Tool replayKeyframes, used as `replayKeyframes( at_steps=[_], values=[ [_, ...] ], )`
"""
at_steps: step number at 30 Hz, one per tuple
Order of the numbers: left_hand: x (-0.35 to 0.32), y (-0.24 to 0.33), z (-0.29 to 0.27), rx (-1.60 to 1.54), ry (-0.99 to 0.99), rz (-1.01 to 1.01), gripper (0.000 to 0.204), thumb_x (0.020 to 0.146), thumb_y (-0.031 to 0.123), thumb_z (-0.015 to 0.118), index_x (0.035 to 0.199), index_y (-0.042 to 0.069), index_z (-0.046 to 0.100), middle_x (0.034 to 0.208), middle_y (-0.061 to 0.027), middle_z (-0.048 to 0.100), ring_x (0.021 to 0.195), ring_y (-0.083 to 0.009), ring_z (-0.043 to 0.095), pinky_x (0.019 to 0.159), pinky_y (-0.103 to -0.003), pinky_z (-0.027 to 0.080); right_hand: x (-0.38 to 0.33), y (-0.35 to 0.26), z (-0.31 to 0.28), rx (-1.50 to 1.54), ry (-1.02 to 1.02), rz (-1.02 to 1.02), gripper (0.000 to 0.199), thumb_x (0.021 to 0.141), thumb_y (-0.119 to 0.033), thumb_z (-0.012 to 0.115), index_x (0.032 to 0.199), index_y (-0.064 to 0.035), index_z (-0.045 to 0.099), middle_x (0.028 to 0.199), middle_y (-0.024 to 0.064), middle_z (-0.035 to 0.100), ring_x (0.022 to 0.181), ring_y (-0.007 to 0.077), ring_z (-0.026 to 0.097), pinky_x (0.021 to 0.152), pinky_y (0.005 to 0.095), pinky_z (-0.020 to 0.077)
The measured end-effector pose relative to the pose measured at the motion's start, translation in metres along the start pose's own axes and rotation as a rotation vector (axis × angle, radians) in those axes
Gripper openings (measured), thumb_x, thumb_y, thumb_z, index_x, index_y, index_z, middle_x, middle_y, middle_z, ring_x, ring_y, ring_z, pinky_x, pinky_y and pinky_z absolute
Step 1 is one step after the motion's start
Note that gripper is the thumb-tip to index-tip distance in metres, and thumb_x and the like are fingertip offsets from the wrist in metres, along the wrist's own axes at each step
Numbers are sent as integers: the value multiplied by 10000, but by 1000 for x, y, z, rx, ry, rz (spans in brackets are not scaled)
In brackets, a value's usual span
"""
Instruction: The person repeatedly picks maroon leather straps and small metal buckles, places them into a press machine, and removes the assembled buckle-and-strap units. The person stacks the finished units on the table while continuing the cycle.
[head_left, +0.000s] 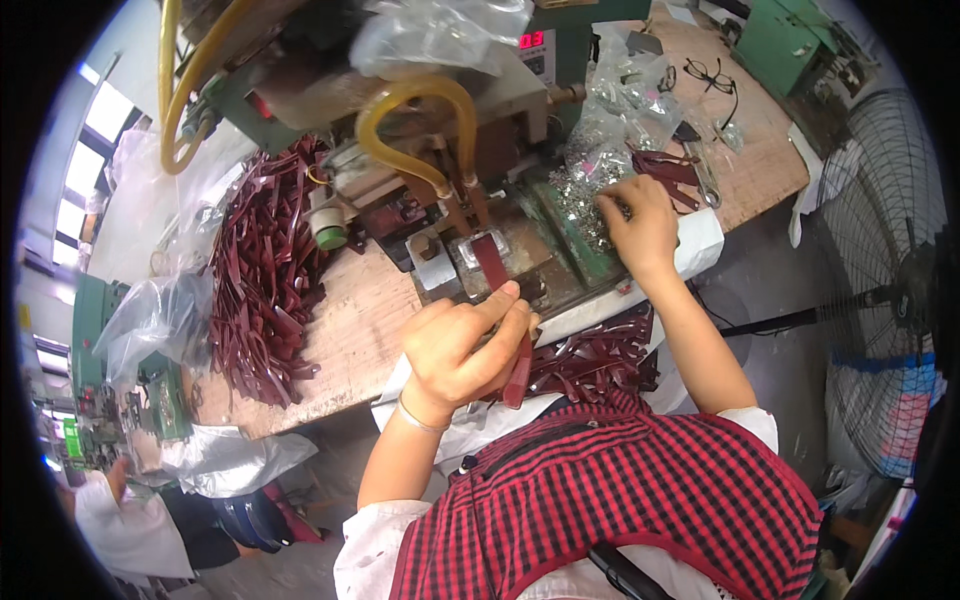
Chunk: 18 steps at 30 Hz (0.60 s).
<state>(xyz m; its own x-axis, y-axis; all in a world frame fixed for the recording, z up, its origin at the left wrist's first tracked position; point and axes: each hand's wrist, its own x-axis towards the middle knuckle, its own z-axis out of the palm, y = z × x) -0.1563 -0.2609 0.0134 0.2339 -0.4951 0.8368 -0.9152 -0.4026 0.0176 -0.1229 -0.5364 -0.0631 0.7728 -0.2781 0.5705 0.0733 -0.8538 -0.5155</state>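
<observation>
My left hand [462, 350] pinches a maroon strip [490, 262] between thumb and fingers. The strip's far end lies on the small metal plate of a bench press [445, 165], below its two copper-coloured prongs, and a maroon length also hangs below my fingers. To the right, my right hand [640, 228] reaches down into a pile of small shiny metal pieces [578, 208] in a green tray. Its fingers are bent together at the pile; whatever sits between the fingertips is too small to make out.
A large heap of maroon strips [268, 270] lies left of the press, and more strips [600, 358] rest by my lap. Clear bags [625, 95], eyeglasses [710, 75] and scissors [706, 180] lie at the back right. A fan [890, 290] stands right; another person [130, 525] sits lower left.
</observation>
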Motion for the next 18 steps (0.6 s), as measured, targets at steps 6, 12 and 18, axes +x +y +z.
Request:
replayKeyframes(
  at_steps=[6, 12, 18],
  values=[
    [-1, -5, -1, -3, 15, 28, 254, 760, 117, 837, 992, 90, 737, 996, -62, 749, 561, -109, 574, 493, -264, 410, 22, -3, 28, -155, -176, -532, 324, 694, 3, 686, 1007, -70, 648, 1334, 126, 617, 1300, 343, 550, 860, 456, 540],
    [-67, 3, -9, 115, 172, -392, 250, 764, 30, 793, 1008, 27, 739, 1057, -118, 762, 672, -191, 630, 612, -299, 490, 1, 2, 10, 367, 36, 126, 144, 967, -66, 659, 1098, -8, 683, 984, 100, 735, 912, 217, 708, 854, 297, 523],
    [-104, -107, 27, 105, 22, -966, 865, 744, 154, 867, 1474, -19, 436, 1453, -225, 502, 1296, -381, 517, 1093, -456, 424, 7, -26, 7, 450, -168, 213, 210, 966, -68, 676, 1162, -3, 719, 1058, 60, 745, 953, 106, 670, 874, 265, 509]
  ],
)
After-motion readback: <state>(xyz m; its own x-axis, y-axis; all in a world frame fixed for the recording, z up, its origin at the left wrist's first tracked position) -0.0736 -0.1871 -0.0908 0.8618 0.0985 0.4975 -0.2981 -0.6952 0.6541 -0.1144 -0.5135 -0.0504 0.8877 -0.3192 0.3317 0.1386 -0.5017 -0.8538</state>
